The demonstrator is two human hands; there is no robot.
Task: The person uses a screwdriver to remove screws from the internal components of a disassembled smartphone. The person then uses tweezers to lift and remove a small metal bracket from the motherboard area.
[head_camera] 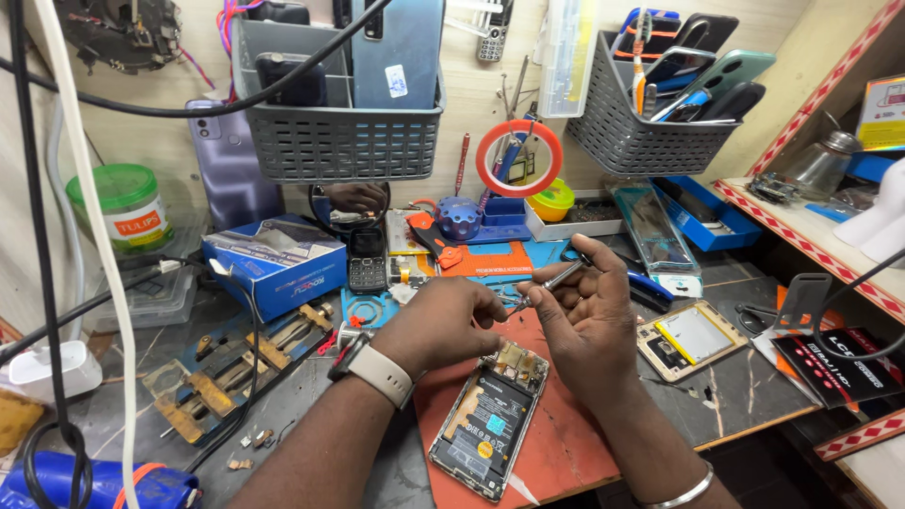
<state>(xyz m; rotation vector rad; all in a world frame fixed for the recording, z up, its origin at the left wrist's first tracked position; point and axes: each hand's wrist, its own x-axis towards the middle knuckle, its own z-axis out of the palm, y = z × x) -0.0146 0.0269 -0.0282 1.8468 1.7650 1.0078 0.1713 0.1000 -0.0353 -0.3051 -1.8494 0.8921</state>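
Opened phone [488, 417]: you are looking down at a phone lying face down on the red mat [556, 452], its back cover off, so the dark battery and a gold-coloured board at the top end are showing. It is lying at a slant, top end pointing away from you and to the right, lower end reaching toward the near edge of the mat.

Screwdriver [550, 282]: you are holding a slim metal tool with a dark grip above the phone's top end. It is sitting tilted, handle end raised up and to the right, tip pointing down and left to where your fingertips are meeting.
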